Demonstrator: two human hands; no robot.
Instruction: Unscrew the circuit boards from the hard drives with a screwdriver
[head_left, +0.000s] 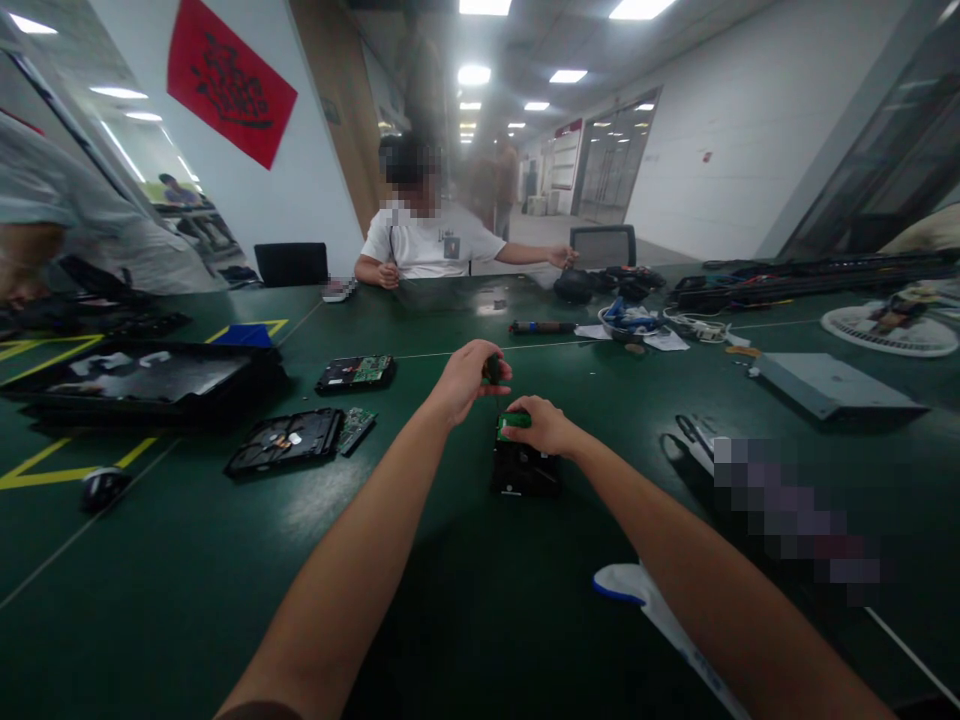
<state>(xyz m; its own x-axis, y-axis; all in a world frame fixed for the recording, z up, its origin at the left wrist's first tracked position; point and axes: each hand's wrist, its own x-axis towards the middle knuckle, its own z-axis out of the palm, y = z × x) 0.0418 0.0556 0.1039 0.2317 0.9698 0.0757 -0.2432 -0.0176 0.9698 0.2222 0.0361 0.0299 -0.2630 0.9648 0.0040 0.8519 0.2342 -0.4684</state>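
Observation:
A black hard drive lies flat on the dark green table in front of me, with a green circuit board showing at its far end. My right hand rests on that far end, fingers curled over the green board. My left hand hovers just above and left of it, fingers closed round a dark screwdriver handle that points down toward the drive.
Two more hard drives lie to the left, beside a black tray. A grey metal case and a bowl of cables sit to the right. A person in a white shirt sits across the table.

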